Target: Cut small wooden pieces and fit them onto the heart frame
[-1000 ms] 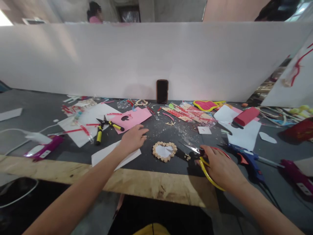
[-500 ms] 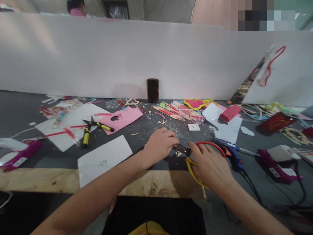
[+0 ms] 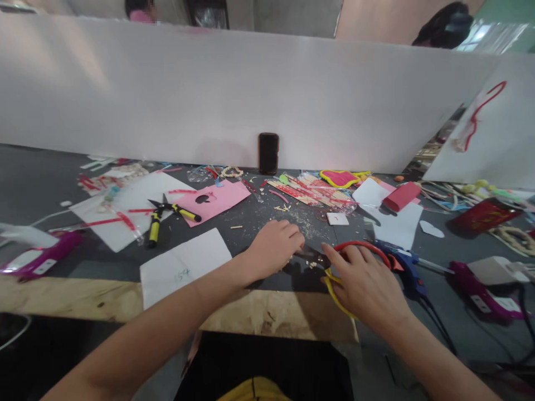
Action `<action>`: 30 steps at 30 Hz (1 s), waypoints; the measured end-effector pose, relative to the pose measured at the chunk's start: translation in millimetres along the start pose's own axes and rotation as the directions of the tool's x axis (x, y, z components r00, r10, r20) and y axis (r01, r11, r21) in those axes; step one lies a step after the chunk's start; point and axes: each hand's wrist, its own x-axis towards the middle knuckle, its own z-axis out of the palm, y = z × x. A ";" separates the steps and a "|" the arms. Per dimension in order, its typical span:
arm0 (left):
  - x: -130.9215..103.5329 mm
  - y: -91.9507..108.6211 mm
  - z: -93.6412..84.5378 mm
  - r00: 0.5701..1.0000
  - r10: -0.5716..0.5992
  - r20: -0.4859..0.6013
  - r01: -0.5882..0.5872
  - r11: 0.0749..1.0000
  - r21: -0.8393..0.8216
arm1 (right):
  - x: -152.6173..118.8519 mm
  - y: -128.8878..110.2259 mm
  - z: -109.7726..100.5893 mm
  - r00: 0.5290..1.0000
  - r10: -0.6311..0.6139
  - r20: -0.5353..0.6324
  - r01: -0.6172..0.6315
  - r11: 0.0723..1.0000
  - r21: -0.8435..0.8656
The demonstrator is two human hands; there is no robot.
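Observation:
My right hand [image 3: 368, 287] is wrapped round scissors [image 3: 376, 246] with a red and a yellow handle loop. Their dark blades point left, low over the grey tabletop. My left hand [image 3: 273, 245] is closed at the blade end, fingers curled down. Whatever it pinches is hidden behind the fingers. Small pale cut bits [image 3: 311, 264] lie just under the blades, between both hands. More short pale pieces [image 3: 282, 208] and crumbs are scattered beyond my left hand.
Black-and-yellow pliers [image 3: 155, 223] and pink card [image 3: 225, 200] lie left, white paper [image 3: 184, 264] nearer. A phone [image 3: 268, 153] leans against the white partition [image 3: 209, 83]. On the right are a blue glue gun [image 3: 403, 262], cables, a purple power strip [image 3: 480, 292] and a red can [image 3: 487, 214].
The camera view has turned slightly, so the table items appear a little further right. Both hands keep nearly the same pose, with the scissors still in my right hand.

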 end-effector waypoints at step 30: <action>8.3 47.1 33.0 0.989 -0.041 0.140 0.057 0.992 -0.115 | -97.8 83.3 57.4 0.717 0.672 -0.186 -0.570 0.719 0.398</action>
